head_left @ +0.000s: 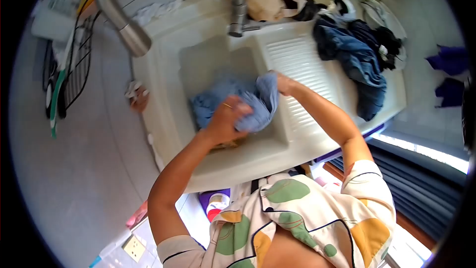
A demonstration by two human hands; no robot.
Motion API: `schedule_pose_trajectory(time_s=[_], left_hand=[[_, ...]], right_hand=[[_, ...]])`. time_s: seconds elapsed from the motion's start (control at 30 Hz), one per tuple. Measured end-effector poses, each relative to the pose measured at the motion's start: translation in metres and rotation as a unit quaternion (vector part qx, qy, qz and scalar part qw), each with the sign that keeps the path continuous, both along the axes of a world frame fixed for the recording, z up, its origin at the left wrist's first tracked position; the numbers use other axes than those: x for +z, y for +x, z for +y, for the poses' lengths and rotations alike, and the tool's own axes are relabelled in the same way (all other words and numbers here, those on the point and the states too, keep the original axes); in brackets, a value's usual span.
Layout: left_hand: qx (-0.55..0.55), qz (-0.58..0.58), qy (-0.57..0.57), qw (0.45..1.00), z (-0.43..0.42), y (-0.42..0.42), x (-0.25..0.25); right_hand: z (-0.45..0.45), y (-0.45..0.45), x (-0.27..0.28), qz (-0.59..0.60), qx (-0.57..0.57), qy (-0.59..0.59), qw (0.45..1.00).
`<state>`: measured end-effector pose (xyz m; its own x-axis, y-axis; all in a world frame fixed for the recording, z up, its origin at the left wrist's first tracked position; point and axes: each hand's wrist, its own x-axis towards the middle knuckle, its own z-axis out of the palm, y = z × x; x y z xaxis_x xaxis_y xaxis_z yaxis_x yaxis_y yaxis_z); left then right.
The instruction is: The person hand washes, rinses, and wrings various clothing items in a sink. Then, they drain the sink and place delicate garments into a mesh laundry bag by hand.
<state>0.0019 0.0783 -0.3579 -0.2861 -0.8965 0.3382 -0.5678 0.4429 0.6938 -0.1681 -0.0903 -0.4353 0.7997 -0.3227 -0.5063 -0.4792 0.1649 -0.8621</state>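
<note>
A wet light-blue garment [213, 100] lies bunched in the washing sink's basin [198, 59]; its exact kind cannot be made out. My left hand [228, 119], with a ring on one finger, is curled on the near part of the cloth, its fingertips slightly blurred. At the basin's right edge, my right hand [283, 84] grips a raised fold of the same garment, most of its fingers hidden behind the fabric. Something brownish shows at the basin's near side, under my left wrist.
A ribbed washboard [302, 74] adjoins the basin. Dark jeans [359, 67] and other clothes lie on its right. Two metal faucets, a curved one [126, 25] and a straight one [237, 10], hang over the sink. A wire rack [82, 62] with a green-handled brush [57, 97] is at left.
</note>
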Motion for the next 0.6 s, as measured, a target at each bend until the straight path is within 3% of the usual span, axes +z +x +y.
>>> schedule_pose_trajectory(time_s=[0.03,0.07,0.1,0.13,0.17,0.2,0.23,0.3,0.37,0.43,0.5,0.53,0.57,0.6], left_hand=[[0.110,0.129,0.000,0.986,-0.009,0.001,0.002],[0.176,0.272,0.095,0.941,-0.019,0.002,-0.008],[0.238,0.403,0.190,0.863,-0.030,0.004,-0.029],[0.232,0.405,0.189,0.864,-0.040,0.013,-0.065],[0.303,0.157,0.174,0.924,-0.049,0.024,-0.110],[0.354,-0.102,0.143,0.919,-0.055,0.031,-0.137],[0.366,-0.121,0.194,0.902,-0.054,0.023,-0.142],[0.367,-0.179,0.263,0.874,-0.035,0.001,-0.145],[0.363,-0.217,0.286,0.860,-0.020,-0.012,-0.143],[0.328,-0.081,0.453,0.825,-0.005,-0.015,-0.134],[0.298,-0.053,0.457,0.836,0.003,-0.006,-0.133],[0.262,-0.020,0.457,0.850,0.005,-0.001,-0.127],[0.266,-0.026,0.460,0.846,0.009,0.004,-0.120],[0.292,0.068,0.421,0.856,0.010,0.012,-0.111]], right_hand=[[-0.005,-0.022,0.020,-0.086,-0.172,0.124,0.973],[-0.007,-0.039,0.047,-0.176,-0.333,0.241,0.895],[-0.027,-0.061,0.061,-0.294,-0.304,0.248,0.872],[-0.041,-0.076,0.087,-0.395,-0.272,0.194,0.856],[-0.059,-0.093,0.101,-0.410,-0.306,0.127,0.850],[-0.071,-0.108,0.124,-0.386,-0.398,0.129,0.822],[-0.071,-0.108,0.161,-0.340,-0.513,0.086,0.784],[-0.099,-0.127,0.196,-0.332,-0.632,-0.016,0.700],[-0.127,-0.154,0.210,-0.360,-0.658,-0.048,0.660],[-0.160,-0.177,0.194,-0.340,-0.649,-0.097,0.673],[-0.179,-0.196,0.175,-0.323,-0.643,-0.145,0.679],[-0.180,-0.199,0.170,-0.107,-0.595,-0.187,0.774],[-0.180,-0.200,0.162,0.114,-0.509,-0.220,0.824],[-0.182,-0.200,0.155,0.157,-0.478,-0.209,0.838]])
